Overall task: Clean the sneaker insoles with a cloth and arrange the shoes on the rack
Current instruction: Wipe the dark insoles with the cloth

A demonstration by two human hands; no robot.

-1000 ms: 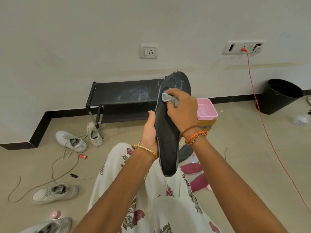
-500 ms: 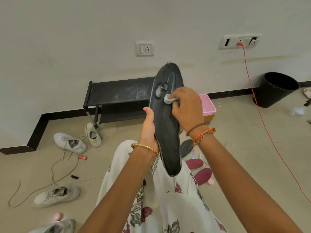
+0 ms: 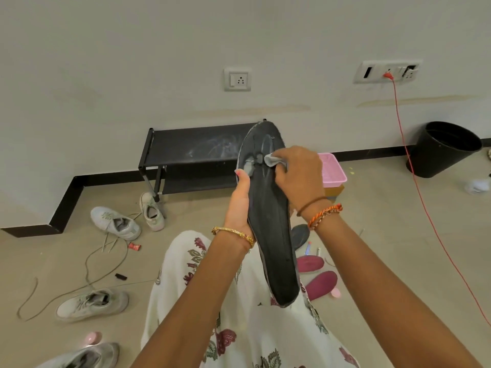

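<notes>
Slid upward since before, soft grey cloth (image 3: 272, 159) rubs long black insole (image 3: 271, 221).

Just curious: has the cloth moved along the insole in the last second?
Yes. The cloth has slid down the insole, from near its top end toward the pale marks.

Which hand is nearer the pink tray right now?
Right. The right hand, wiping the black insole with the cloth, overlaps the pink tray in view; the left hand grips the insole's far side.

Beige floor (image 3: 385, 224), white sneakers (image 3: 115, 225) scattered, loose laces (image 3: 87, 272), black rack (image 3: 191, 147), black bin (image 3: 443, 150), maroon insoles (image 3: 320, 284)
</notes>
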